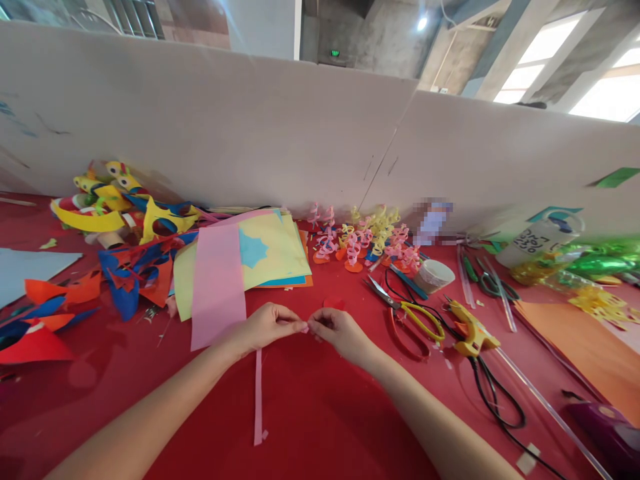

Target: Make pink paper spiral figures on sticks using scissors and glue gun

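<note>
My left hand point(267, 325) and my right hand point(339, 332) meet fingertip to fingertip over the red table point(310, 413). Both pinch the top end of a narrow pink paper strip point(258, 400), which hangs down from under the left hand toward me. A small red paper piece point(334, 303) lies just behind my right hand. A pink sheet point(219, 283) lies on a stack of coloured paper point(270, 253) just left of my left hand.
Yellow-handled scissors point(410, 313) and a yellow glue gun point(473, 333) with a black cord lie to the right. Small curled paper figures point(365, 240) stand at the back. Coloured paper scraps point(115, 233) pile at the left; an orange sheet point(590, 347) lies at the right.
</note>
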`<state>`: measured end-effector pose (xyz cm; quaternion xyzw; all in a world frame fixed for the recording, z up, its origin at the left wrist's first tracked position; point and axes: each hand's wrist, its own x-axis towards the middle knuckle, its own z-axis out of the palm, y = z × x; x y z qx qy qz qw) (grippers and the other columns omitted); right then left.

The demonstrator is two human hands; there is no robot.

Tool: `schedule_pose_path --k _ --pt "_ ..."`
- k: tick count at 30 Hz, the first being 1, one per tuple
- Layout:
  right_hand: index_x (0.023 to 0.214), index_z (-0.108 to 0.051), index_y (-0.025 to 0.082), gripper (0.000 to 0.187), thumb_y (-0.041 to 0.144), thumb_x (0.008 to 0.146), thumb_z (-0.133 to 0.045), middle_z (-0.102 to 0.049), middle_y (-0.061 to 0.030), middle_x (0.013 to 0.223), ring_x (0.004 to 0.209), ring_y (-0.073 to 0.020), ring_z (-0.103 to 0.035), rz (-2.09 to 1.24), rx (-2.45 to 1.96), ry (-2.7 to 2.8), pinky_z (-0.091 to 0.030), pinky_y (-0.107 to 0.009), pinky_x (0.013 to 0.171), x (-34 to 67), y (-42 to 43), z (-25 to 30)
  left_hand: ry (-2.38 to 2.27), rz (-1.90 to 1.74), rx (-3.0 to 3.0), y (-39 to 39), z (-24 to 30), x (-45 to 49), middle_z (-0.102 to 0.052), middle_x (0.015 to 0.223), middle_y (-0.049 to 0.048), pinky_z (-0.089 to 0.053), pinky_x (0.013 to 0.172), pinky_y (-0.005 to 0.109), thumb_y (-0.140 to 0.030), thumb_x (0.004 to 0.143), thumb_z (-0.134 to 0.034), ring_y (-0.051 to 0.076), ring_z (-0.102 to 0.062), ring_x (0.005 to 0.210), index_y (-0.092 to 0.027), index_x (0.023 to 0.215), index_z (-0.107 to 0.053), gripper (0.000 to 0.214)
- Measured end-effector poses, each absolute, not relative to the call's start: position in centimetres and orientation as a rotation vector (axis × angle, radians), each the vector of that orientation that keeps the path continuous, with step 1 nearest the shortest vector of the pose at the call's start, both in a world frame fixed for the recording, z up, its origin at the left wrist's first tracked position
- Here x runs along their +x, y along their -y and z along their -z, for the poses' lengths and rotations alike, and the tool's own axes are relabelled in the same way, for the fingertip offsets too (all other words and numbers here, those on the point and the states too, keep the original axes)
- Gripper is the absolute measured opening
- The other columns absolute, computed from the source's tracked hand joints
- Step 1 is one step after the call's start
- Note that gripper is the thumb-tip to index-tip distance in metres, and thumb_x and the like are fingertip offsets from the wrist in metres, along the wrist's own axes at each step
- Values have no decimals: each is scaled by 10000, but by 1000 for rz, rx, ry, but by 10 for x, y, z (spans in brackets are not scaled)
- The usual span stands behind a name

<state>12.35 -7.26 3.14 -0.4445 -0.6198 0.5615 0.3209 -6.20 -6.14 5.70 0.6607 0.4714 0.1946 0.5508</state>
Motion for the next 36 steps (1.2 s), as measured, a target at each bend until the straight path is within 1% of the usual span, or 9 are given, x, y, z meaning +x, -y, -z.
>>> schedule_pose_path --k 3,9,16,19,22,24,28,31,36 --pt "690 -565 174 235 403 744 -571 -524 19 572 537 -115 -478 -1504 -1160 1616 -368 -243 544 123 73 -32 -1135 -436 1558 62 -57 -61 -745 843 66 -458 732 280 -417 717 -641 231 -648 843 -169 780 -740 275" --pt "667 -563 175 238 405 729 -571 -531 18 573 531 -113 -477 -1522 -1168 1586 -370 -244 538 122 74 -32 -1120 -381 1665 63 -60 -60 -720 795 44 -420 672 249 -420 751 -602 190 -612 765 -168 783 -730 284" --pt "686 -581 166 264 429 709 -595 -578 5 608 532 -109 -487 -1525 -1162 1545 -385 -243 544 124 70 -29 -1121 -324 1680 65 -62 -59 -537 565 -28 -302 488 219 -477 791 -526 103 -434 511 -146 809 -673 363" --pt "683 -595 162 272 432 699 -618 -570 10 585 523 -106 -482 -1531 -1171 1570 -376 -240 537 127 68 -27 -1124 -325 1683 65 -62 -58 -603 642 -4 -338 526 220 -449 791 -533 115 -487 564 -151 819 -677 332" --pt "663 -594 164 258 416 712 -616 -560 13 566 521 -107 -483 -1539 -1184 1599 -372 -239 531 128 69 -27 -1095 -345 1694 65 -61 -58 -683 791 33 -406 655 239 -415 789 -549 157 -580 732 -165 809 -680 283" --pt "662 -586 168 254 414 720 -610 -554 16 567 527 -109 -490 -1534 -1188 1592 -380 -241 537 127 69 -28 -1096 -375 1694 64 -60 -59 -694 851 43 -424 712 257 -420 771 -578 177 -599 801 -173 834 -673 272" --pt "684 -579 172 268 435 728 -605 -541 22 566 533 -112 -499 -1499 -1194 1565 -389 -242 540 126 70 -28 -1150 -455 1660 63 -59 -60 -690 899 49 -434 749 283 -446 727 -624 199 -607 846 -180 872 -661 305" --pt "705 -577 170 259 426 744 -590 -530 24 568 529 -107 -486 -1464 -1192 1555 -377 -240 534 126 69 -25 -1153 -450 1609 64 -60 -60 -690 877 50 -423 721 276 -465 746 -596 197 -602 825 -173 843 -674 318" --pt "702 -578 172 273 442 745 -588 -517 28 552 517 -107 -473 -1445 -1183 1540 -365 -240 523 126 68 -21 -1134 -427 1562 66 -63 -58 -656 792 24 -359 587 234 -467 749 -589 141 -531 681 -165 834 -681 327"
